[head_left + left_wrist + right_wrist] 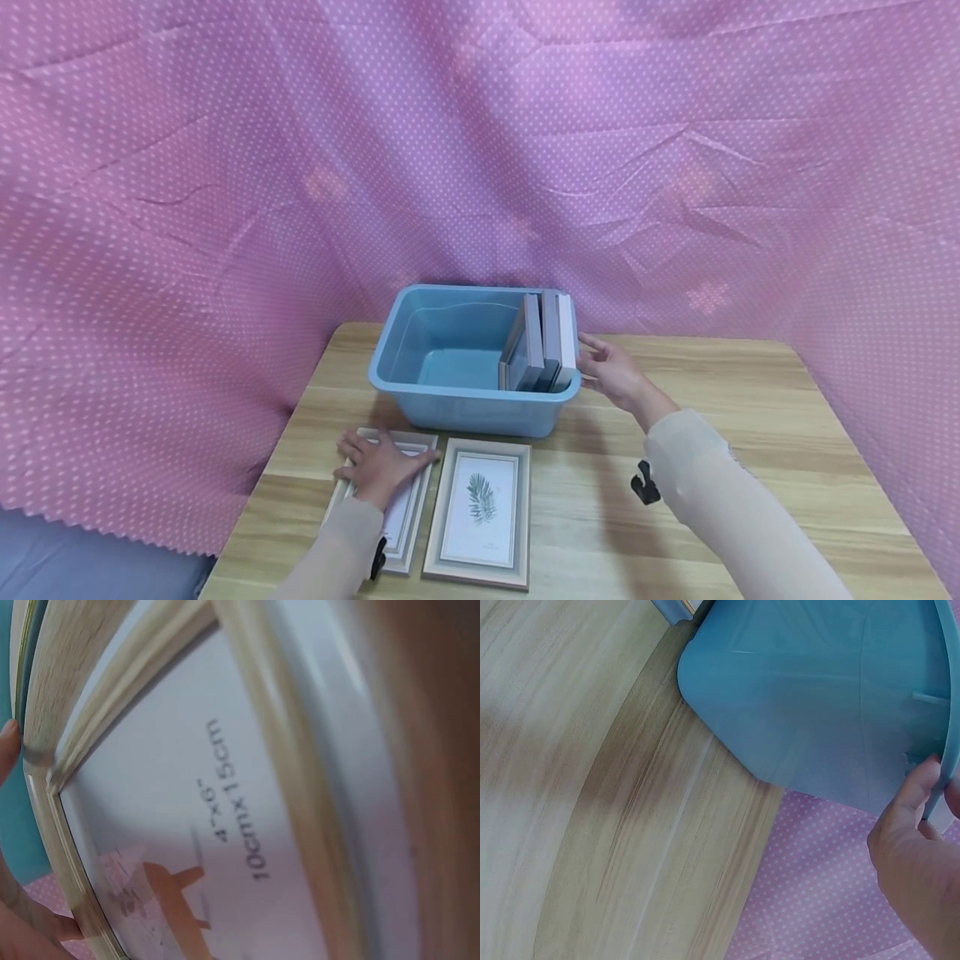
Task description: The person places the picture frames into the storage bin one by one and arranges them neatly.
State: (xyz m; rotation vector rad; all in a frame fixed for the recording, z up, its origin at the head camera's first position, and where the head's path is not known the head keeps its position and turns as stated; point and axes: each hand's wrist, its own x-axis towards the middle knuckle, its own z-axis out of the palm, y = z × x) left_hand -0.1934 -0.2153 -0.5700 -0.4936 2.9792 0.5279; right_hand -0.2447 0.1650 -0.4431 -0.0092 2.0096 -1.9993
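A light blue plastic basin [465, 410] stands at the back of the table, with three picture frames [536, 342] upright against its right side. My right hand [617, 375] holds the basin's right rim; in the right wrist view its fingers sit on both sides of the rim [954, 742]. Over a pale picture frame [402, 554] lying flat, my left hand [381, 468] spreads from edge to edge, thumb at the right edge and fingers at the left. That frame's insert [180, 802] shows the print "10cmx15cm". A second flat frame [480, 512] with a leaf print lies beside it.
The wooden table [720, 400] extends to the right of the basin. Pink dotted cloth [480, 150] hangs close behind the table and along both sides. A black clip-like piece [645, 483] shows beside my right sleeve.
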